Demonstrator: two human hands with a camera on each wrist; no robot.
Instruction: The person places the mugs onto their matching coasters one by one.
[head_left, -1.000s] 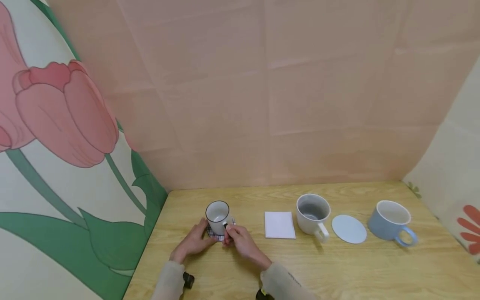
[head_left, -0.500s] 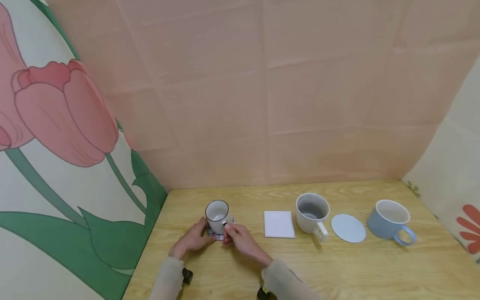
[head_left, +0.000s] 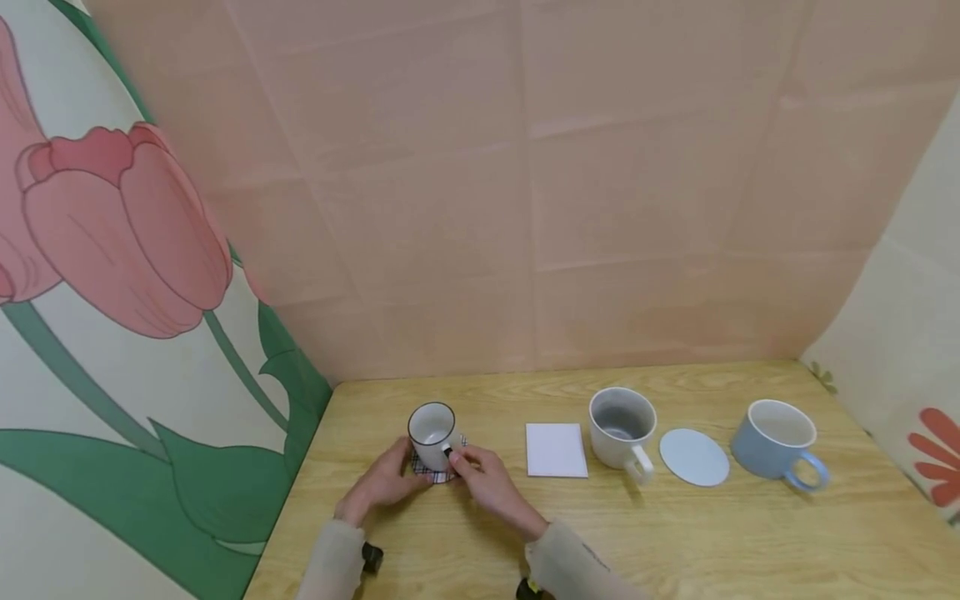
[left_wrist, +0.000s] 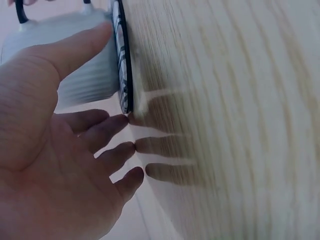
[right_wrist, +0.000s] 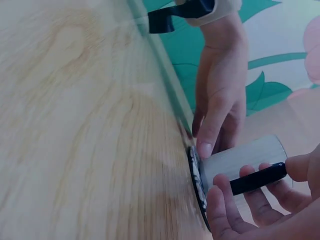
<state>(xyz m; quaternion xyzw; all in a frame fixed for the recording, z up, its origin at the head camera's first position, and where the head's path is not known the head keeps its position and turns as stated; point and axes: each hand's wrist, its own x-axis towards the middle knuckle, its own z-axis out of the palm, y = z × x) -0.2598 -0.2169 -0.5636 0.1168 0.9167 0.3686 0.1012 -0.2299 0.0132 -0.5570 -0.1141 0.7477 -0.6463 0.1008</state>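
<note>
A small white mug point(head_left: 429, 454) with a dark rim stands on a plaid coaster point(head_left: 421, 475) at the table's left side. My right hand point(head_left: 491, 486) holds its black-edged handle point(right_wrist: 257, 179), thumb at the upper end and fingers along it in the right wrist view. To the left, my left hand point(head_left: 383, 481) lies beside the coaster with loosely straight fingers. In the left wrist view, its thumb reaches across in front of the mug point(left_wrist: 92, 82) to the coaster point(left_wrist: 123, 65), and a fingertip comes right to the coaster's edge.
Right of the hands lie a square white coaster point(head_left: 556, 451), a larger white mug point(head_left: 617, 446), a round pale coaster point(head_left: 694, 457) and a blue mug point(head_left: 761, 451), in a row on the wooden table point(head_left: 660, 542). A pinkish sheet point(head_left: 420, 208) hangs behind.
The lower fingers of my right hand have drawn up from the coaster's near corner, which shows more now. Mug and left hand stay in place; the head view has shifted slightly.
</note>
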